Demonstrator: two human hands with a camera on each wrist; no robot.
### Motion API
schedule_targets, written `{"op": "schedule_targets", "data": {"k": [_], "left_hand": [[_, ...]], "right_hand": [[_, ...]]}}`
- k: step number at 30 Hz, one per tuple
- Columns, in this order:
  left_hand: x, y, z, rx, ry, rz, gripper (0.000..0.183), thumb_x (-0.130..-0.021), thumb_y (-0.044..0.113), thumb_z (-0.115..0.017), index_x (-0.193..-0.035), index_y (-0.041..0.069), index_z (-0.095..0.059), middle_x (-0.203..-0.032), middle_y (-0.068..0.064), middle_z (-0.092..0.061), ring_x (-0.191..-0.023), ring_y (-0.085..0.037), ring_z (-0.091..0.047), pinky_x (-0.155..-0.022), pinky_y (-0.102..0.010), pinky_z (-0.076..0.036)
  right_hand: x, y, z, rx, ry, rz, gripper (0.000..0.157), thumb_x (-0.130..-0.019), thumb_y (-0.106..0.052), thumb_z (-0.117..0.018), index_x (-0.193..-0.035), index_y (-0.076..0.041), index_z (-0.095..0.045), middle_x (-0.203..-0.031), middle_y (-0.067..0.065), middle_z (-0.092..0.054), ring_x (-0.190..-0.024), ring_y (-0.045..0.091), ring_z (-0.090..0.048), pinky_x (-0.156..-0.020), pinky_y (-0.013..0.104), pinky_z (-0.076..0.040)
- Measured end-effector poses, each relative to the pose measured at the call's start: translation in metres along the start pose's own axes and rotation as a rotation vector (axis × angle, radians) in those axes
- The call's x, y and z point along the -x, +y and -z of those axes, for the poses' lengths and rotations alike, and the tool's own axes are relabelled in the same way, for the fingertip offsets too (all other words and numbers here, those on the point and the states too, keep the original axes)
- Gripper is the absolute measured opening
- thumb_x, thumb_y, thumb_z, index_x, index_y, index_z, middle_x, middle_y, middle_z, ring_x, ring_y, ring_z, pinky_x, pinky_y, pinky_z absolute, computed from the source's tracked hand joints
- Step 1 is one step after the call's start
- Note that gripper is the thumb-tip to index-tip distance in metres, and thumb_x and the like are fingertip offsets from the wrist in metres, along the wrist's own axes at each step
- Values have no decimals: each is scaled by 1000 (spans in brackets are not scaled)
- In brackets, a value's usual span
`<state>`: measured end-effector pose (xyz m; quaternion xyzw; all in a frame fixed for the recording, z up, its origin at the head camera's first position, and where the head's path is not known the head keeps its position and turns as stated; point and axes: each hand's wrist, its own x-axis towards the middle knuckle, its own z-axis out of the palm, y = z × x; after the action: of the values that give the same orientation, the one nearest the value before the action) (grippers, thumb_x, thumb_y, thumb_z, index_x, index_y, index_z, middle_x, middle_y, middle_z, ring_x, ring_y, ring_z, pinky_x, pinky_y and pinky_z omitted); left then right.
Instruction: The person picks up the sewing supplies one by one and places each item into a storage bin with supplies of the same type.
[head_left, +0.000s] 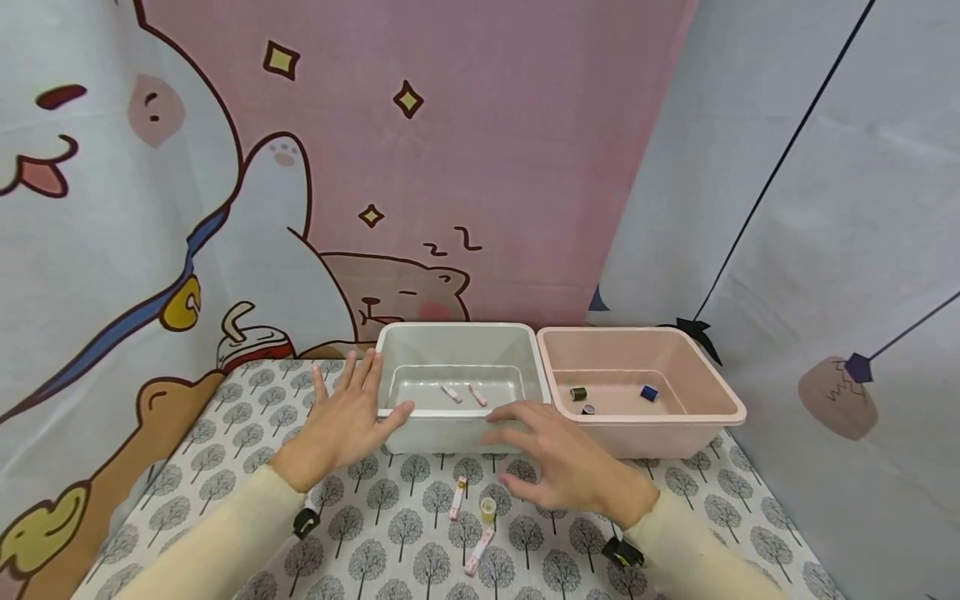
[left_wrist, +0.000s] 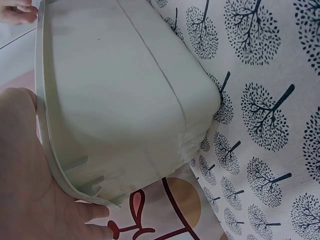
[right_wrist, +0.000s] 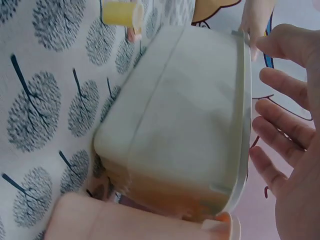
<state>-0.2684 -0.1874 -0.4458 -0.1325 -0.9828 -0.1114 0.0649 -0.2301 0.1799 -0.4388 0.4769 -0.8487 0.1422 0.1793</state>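
Note:
A pale grey-white plastic bin (head_left: 462,433) stands before me, with two small pink-and-white sticks (head_left: 477,395) lying inside. My left hand (head_left: 341,421) rests on its front left corner, fingers stretched out along the left rim and thumb over the front edge. In the left wrist view the palm lies against the bin's rim (left_wrist: 44,125). My right hand (head_left: 558,458) hovers at the front right of this bin, fingers loosely bent and holding nothing. In the right wrist view its fingertips (right_wrist: 262,125) come close to the rim.
A pink bin (head_left: 660,433) adjoins on the right, holding a green thread spool (head_left: 578,393), a blue spool (head_left: 648,392) and another small spool (head_left: 588,409). In front lie a yellow spool (head_left: 488,509) and two pink-and-white sticks (head_left: 478,552) on the tree-print cloth (head_left: 405,575).

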Motion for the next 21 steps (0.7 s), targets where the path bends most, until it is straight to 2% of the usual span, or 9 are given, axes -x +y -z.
{"op": "schedule_targets", "data": {"k": [6, 15, 21], "left_hand": [[0, 0, 0, 2, -1, 1, 113, -114, 86, -28, -186, 0, -13, -196, -19, -6, -183, -50, -4, -134, -88, 17], [0, 0, 0, -2, -2, -4, 113, -115, 85, -29, -185, -1, -13, -196, -20, -8, -183, -51, -4, -134, -89, 16], [0, 0, 0, -2, 2, -8, 113, -115, 85, -29, -185, -1, -13, -196, -20, -8, -183, -51, -5, -134, -90, 15]], "right_hand": [[5, -7, -11, -13, 43, 77, 55, -92, -33, -96, -144, -27, -78, -155, 2, -72, -143, 22, -72, -119, 51, -65], [15, -15, -27, -56, -95, 53, 54, -97, -39, -96, -147, -34, -76, -157, -8, -70, -147, 16, -66, -123, 48, -62], [21, -18, -37, -88, -139, 70, 52, -96, -39, -96, -144, -33, -78, -154, -6, -72, -144, 15, -68, -123, 47, -63]]}}
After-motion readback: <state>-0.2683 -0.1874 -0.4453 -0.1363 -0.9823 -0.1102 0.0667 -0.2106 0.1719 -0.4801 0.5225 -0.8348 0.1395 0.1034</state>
